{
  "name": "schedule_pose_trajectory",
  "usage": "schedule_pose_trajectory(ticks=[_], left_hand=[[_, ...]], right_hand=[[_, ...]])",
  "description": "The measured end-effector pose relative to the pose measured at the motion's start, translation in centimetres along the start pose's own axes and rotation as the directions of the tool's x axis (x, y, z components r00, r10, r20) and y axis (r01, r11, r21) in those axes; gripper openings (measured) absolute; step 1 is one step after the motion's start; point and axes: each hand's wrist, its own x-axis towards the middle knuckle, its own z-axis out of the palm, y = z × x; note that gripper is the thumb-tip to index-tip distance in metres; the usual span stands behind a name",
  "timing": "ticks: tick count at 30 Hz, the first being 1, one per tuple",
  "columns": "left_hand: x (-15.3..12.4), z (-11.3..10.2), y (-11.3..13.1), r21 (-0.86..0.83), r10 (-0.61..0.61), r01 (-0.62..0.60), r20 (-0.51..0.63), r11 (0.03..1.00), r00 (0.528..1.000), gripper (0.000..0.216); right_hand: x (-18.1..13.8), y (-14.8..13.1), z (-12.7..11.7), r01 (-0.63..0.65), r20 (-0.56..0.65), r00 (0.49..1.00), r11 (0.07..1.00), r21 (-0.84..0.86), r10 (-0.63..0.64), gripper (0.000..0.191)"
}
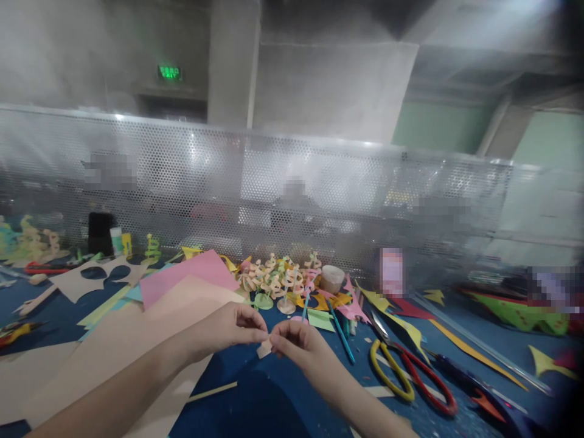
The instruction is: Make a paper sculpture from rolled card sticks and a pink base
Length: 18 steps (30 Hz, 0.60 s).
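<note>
My left hand [239,328] and my right hand [298,344] meet over the middle of the dark blue table. Between their pinched fingertips is a small pale peach piece of paper [263,349]. Both hands are closed on it, and the fingers hide part of it. My left forearm reaches across a large peach paper sheet [150,340]. Just beyond the hands stands a cluster of curled paper spirals [274,283] on round bases. A blue pencil [342,333] and a light green paper piece [322,319] lie to the right of the hands.
Scissors [393,368] with yellow and red handles lie at right, near a dark blue tool [474,380]. A pink sheet [189,283], a white roll [333,278] and a glue stick [116,241] sit farther back. A perforated metal screen [205,182] runs behind the table.
</note>
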Motion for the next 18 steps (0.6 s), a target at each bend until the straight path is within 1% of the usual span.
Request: schedule_pose_trajectory(ticks=[4,7,10,13,18], left_hand=[[0.12,0.23,-0.29,-0.060,0.032,-0.031,0.020,0.998,0.999,0.020],[0.23,0.39,-0.67,-0.117,0.049,-0.045,0.031,0.992,0.998,0.024],[0.20,0.56,-0.85,-0.153,0.036,-0.029,0.041,0.988,0.999,0.024],[0.14,0.68,-0.80,-0.162,0.006,0.002,0.051,0.987,0.999,0.026],[0.31,0.77,-0.61,-0.141,0.015,-0.012,0.019,0.990,1.000,0.028]], right_hand=[[0.12,0.20,0.07,-0.007,0.002,1.000,0.996,0.092,0.007,0.032],[0.19,0.21,0.13,-0.012,-0.040,0.999,0.990,0.144,0.018,0.033],[0.25,0.13,0.14,-0.009,-0.076,0.997,0.979,0.203,0.025,0.040],[0.31,0.09,0.10,-0.009,-0.077,0.997,0.980,0.196,0.024,0.039],[0.30,0.08,0.02,-0.027,-0.072,0.997,0.987,0.159,0.039,0.038]])
